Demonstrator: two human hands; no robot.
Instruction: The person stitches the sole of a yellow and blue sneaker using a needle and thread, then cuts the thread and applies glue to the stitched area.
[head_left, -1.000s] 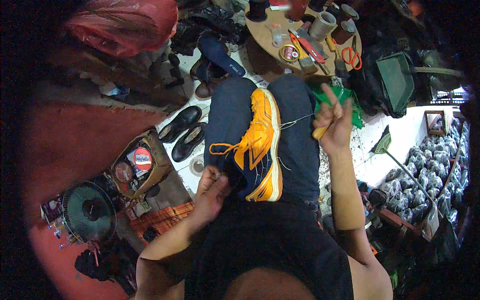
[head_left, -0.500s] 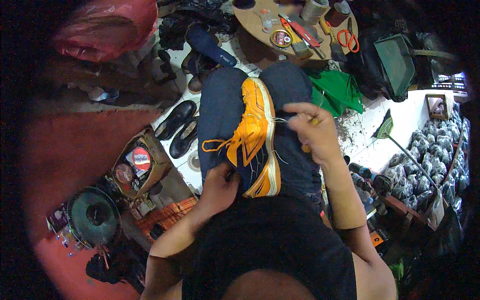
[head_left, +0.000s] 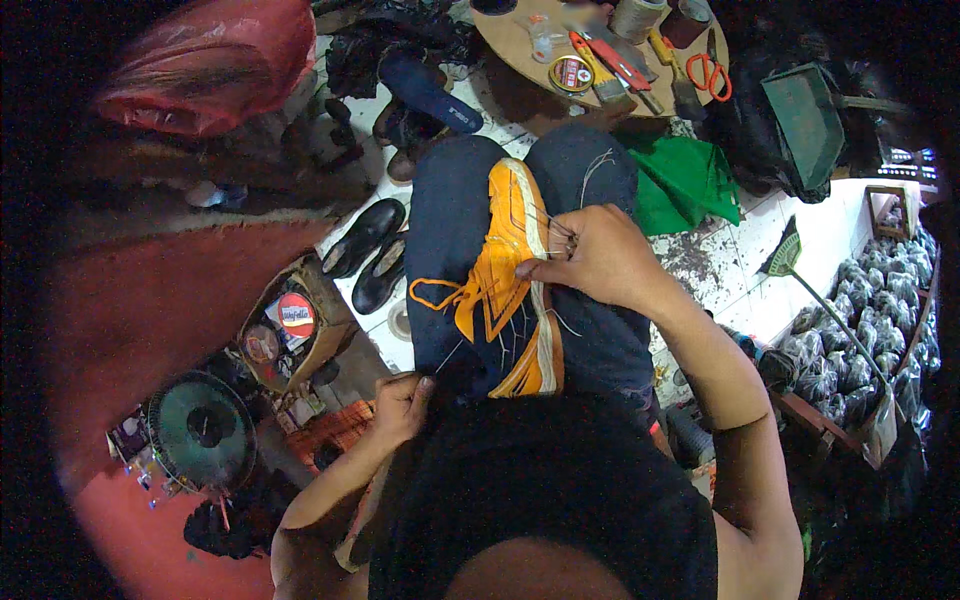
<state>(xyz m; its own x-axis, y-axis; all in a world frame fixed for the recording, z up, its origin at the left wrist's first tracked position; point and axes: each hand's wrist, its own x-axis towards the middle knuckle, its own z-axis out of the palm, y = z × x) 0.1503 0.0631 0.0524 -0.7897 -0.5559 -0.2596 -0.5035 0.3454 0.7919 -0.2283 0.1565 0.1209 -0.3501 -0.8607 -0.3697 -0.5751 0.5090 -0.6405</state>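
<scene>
An orange and navy sports shoe (head_left: 492, 290) lies sole-to-the-right along my thighs, orange lace loose on its left, pale threads trailing from its side. My right hand (head_left: 598, 258) is closed on the sole's edge, thumb pressed to the orange upper, fingertips among the threads; whether a tool is also inside it is hidden. My left hand (head_left: 402, 405), lower left beside my thigh, pinches a fine thread (head_left: 450, 355) that runs up toward the shoe. Loose thread ends (head_left: 598, 165) rest on my right knee.
Beyond my knees stands a round board (head_left: 510, 50) with spools, brushes, knife and orange scissors (head_left: 710, 75). A green cloth (head_left: 685, 180), black shoes (head_left: 362, 235), a cardboard box (head_left: 330, 355), fan (head_left: 205, 430), dustpan (head_left: 800, 120), broom (head_left: 782, 250) and many bagged items (head_left: 850, 330) surround me.
My right hand has moved leftward onto the shoe, and the yellow handle it held no longer shows. My left hand has drawn down and left, pulling a thread out taut.
</scene>
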